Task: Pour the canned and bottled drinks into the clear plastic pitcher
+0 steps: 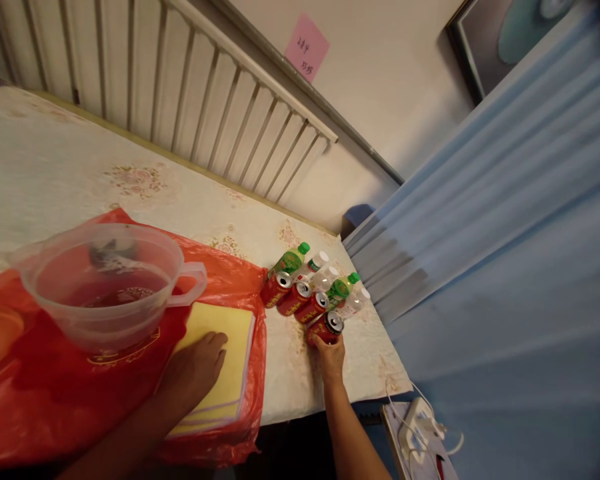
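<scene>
Right hand (pixel 331 359) grip clasps a half-hidden red can (pixel 329 326); left hand (pixel 196 371) lies spread on pad (pixel 233 333)

The can (pixel 326 327) in the right hand (pixel 331 359) is red with a silver top, same as the three cans (pixel 296 297) at its eleven o'clock. The left hand (pixel 196 368) lies on yellow paper (pixel 233 337) over a red bag (pixel 55 393). The counter (pixel 55 167) is cream with faded pink flowers.
</scene>
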The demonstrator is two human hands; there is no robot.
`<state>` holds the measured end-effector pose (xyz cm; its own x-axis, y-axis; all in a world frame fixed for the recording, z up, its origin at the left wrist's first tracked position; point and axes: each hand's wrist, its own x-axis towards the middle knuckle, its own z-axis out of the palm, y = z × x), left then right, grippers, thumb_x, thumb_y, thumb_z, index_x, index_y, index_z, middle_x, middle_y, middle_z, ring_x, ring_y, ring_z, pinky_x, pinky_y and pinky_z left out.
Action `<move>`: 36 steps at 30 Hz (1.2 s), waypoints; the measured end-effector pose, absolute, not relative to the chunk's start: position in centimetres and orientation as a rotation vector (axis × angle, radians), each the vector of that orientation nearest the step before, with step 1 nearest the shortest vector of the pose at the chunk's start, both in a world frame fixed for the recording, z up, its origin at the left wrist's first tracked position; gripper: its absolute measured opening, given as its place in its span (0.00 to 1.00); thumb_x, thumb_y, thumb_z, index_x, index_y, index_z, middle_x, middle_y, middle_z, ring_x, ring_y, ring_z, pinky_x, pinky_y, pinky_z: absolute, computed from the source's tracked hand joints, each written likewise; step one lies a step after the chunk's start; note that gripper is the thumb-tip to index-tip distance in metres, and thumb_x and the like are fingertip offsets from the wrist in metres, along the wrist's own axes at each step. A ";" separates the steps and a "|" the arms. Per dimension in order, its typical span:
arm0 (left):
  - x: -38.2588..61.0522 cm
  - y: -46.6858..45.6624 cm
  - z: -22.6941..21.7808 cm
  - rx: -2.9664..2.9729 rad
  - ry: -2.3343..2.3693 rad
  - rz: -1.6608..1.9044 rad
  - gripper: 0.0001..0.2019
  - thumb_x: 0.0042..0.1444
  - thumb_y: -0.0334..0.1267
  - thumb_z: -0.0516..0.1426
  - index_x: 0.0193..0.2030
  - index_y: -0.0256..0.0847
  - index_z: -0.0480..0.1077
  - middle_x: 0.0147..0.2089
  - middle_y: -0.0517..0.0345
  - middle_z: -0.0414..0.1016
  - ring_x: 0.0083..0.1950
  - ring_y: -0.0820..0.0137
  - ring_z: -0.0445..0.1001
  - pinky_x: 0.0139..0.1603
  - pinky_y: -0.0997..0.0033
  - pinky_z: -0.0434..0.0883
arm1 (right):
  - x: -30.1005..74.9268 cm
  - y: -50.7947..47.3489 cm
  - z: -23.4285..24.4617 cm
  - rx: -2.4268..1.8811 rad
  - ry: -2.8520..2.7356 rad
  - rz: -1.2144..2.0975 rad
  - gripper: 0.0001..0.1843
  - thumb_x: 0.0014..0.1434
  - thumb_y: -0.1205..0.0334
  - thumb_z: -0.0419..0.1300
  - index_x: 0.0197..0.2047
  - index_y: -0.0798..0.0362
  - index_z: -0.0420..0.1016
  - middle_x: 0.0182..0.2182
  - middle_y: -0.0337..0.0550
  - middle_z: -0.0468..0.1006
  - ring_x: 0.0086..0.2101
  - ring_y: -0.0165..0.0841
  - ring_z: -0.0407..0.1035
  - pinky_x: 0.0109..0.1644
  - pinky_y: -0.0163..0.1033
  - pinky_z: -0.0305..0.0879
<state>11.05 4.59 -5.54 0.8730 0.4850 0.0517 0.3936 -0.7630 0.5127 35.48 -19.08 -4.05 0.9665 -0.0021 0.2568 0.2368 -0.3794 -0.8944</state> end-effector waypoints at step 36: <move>8.9 3.8 -4.1 2.304 0.573 0.318 0.10 0.59 0.30 0.51 0.44 0.42 0.70 0.48 0.47 0.77 0.47 0.57 0.77 0.46 0.60 0.70 | 22.9 6.7 17.8 -1.620 -2.174 -0.996 0.26 0.62 0.71 0.60 0.63 0.50 0.68 0.53 0.53 0.74 0.55 0.47 0.64 0.60 0.56 0.64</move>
